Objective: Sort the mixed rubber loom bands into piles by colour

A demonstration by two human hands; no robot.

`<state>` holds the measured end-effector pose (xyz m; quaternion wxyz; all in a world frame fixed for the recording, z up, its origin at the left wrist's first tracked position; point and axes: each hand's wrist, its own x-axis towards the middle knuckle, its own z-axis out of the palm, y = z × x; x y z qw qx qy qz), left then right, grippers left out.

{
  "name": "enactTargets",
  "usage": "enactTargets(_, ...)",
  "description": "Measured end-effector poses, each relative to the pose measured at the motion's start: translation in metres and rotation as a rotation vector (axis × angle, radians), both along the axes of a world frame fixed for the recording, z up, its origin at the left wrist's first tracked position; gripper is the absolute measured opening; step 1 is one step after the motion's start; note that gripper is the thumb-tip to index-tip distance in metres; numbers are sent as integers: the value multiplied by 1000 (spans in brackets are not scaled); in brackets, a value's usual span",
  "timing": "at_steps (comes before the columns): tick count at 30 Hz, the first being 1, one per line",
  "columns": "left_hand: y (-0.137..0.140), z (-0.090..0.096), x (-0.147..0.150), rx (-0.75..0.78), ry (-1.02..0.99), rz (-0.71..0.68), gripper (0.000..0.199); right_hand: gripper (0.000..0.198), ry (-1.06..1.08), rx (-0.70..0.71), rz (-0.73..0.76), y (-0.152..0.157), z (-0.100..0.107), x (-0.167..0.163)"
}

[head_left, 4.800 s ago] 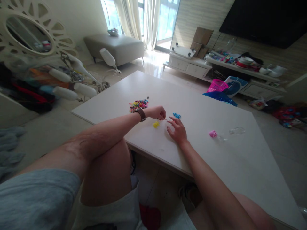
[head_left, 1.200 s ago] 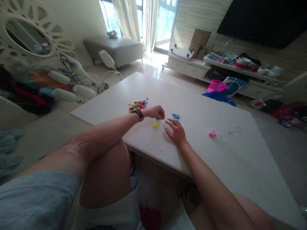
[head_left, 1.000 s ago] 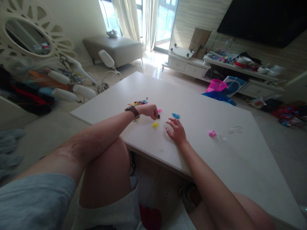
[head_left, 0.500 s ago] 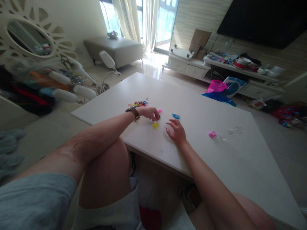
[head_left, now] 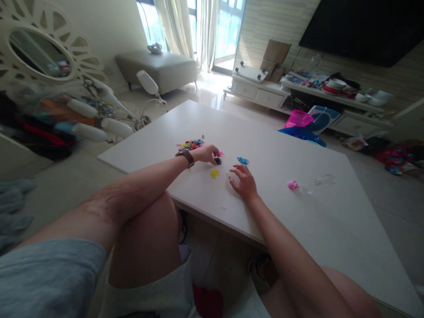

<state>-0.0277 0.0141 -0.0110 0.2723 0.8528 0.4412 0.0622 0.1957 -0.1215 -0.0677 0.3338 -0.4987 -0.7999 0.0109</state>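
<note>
My left hand (head_left: 207,153), with a dark watch on its wrist, hovers over the table with curved fingers apart, and I see nothing in them. Just beside its fingertips lie a small black pile (head_left: 218,161) and some pink pieces (head_left: 221,154). A yellow pile (head_left: 214,173) sits nearer the edge. Behind the left wrist is a mixed heap of small coloured pieces (head_left: 191,144), partly covered. My right hand (head_left: 245,182) rests on the table, fingers spread. Beyond its fingertips is a blue pile (head_left: 243,160); something red (head_left: 240,168) shows partly under its fingers.
The white table (head_left: 318,229) bears a pink cap-like piece (head_left: 293,185) and a clear container (head_left: 326,179) on the right. One small dark piece (head_left: 203,136) lies past the heap. Beyond the table stand a pink basket (head_left: 299,119) and a low cabinet (head_left: 247,89).
My left hand has drawn back slightly up and to the left from the black pile, and its fingers have parted. More of the black pile shows now. The right hand stays put.
</note>
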Motion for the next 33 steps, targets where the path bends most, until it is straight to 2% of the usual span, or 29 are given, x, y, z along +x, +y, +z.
enactTargets(3,-2,-6,6,53,44,-2,52,22,5,-4,1,0,0,0)
enactTargets(7,-3,-10,11,114,89,-29,46,22,4,4,-1,0,1,-1)
enactTargets(18,-4,-4,8,31,99,-21,35,20,12,8,-5,0,1,-2)
enactTargets(26,4,-1,1,35,43,-56,50,21,5,-11,-6,0,1,-1)
enactTargets(33,-5,8,-1,-93,-33,-192,21,20,12,-8,-8,-1,0,0)
